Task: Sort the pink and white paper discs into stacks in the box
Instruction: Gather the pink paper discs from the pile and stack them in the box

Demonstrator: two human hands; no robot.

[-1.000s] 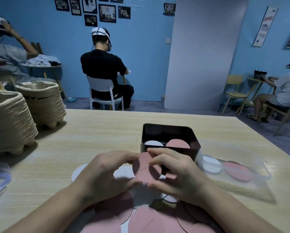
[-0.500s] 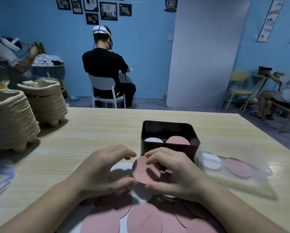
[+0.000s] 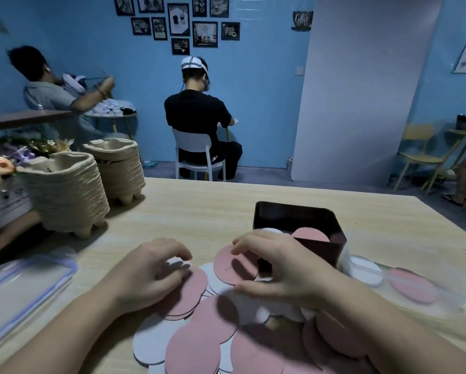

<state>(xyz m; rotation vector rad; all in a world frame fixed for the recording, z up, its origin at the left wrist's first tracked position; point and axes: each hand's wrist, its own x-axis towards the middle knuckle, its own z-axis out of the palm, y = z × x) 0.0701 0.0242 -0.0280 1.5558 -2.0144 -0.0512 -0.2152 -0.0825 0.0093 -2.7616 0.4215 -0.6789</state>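
The right hand (image 3: 280, 268) pinches a pink disc (image 3: 227, 265) by its rim; it looks light and bendy, best held edgewise. The left hand (image 3: 145, 273) rests curled on the pile (image 3: 213, 333), hold unclear.

Dark square metal box (image 3: 294, 214) was parked on the pale wooden table (image 3: 199, 211), the loose pile of pink and white paper discs (image 3: 213, 327) spread just in front. One pink paper disc (image 3: 227, 265) was held between them by the right hand (image 3: 283, 271). Stacked beige pulp trays (image 3: 64, 195) were kept far left.
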